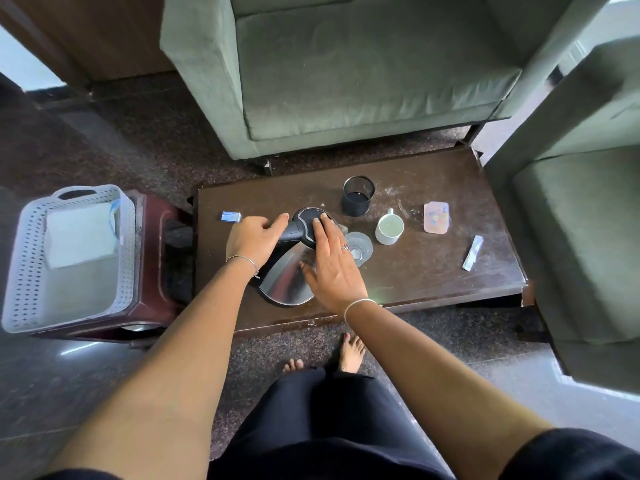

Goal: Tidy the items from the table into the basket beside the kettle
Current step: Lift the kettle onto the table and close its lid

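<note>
On the dark brown wooden low table [433,271] stood a steel kettle [284,282] with a black lid and handle. The left hand [251,237] gripped the handle, while the right hand [332,268] lay flat on the lid with its fingers straight. Just beside the kettle lay a round grey base disc [360,249], then a white ceramic mug [389,229], a black mesh cup [358,196] and a pink rectangular case [436,217]. A small blue-and-white packet [231,216] lay near the left hand, and a blue-and-white sachet [472,253] lay toward the table's right end. A white perforated plastic basket [24,244] sat on a maroon stool [156,216] left of the table.
</note>
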